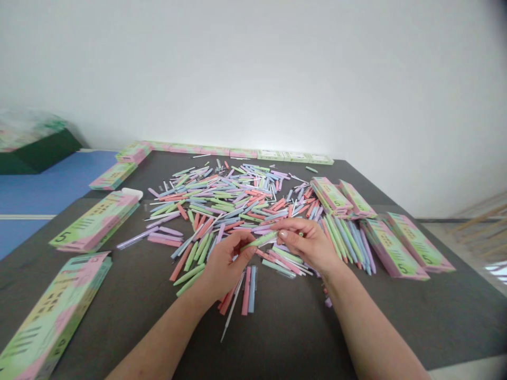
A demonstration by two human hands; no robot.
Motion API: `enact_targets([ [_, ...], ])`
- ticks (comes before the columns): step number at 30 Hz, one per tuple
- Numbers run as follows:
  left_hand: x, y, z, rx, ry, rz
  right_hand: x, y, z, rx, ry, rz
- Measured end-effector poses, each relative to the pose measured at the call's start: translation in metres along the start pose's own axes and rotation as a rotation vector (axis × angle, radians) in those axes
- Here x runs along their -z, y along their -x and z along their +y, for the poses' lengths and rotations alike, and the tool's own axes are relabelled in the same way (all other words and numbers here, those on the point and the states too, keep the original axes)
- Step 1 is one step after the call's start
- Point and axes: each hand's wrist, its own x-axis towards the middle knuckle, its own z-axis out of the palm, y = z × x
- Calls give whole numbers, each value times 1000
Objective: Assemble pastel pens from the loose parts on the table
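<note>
A light green pen (261,240) is held between my two hands over the near side of a heap of pen parts. My left hand (229,261) pinches one end, and the fingers of my right hand (307,240) close on the other. Loose barrels, caps and thin white refills in green, pink, blue and purple make up the heap (222,200). Below my left hand lie a white refill (233,311), a red barrel (246,290) and a blue barrel (252,290). A row of pens (348,240) lies side by side just right of my right hand.
Pastel boxes stand on the dark table (301,327): a large box (59,311) at the near left, an open box (99,219) behind it, several boxes (396,248) on the right. More boxes (241,153) line the far edge. A green container (39,150) sits beyond the left edge.
</note>
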Motion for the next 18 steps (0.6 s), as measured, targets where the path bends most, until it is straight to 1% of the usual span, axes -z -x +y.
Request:
enact_targets([
  [5,-1,0,2,15,8,-59,2,-2,6,-10,19,47],
  [9,-4,2,1,22,12,-96,3,-5,10,-62,-8,59],
  [14,-6,2,0,28,-68,-93,1,-10,16,-141,-61,76],
  [18,-4,1,4,61,-115,-90,-1,-13,19,-170,-41,102],
])
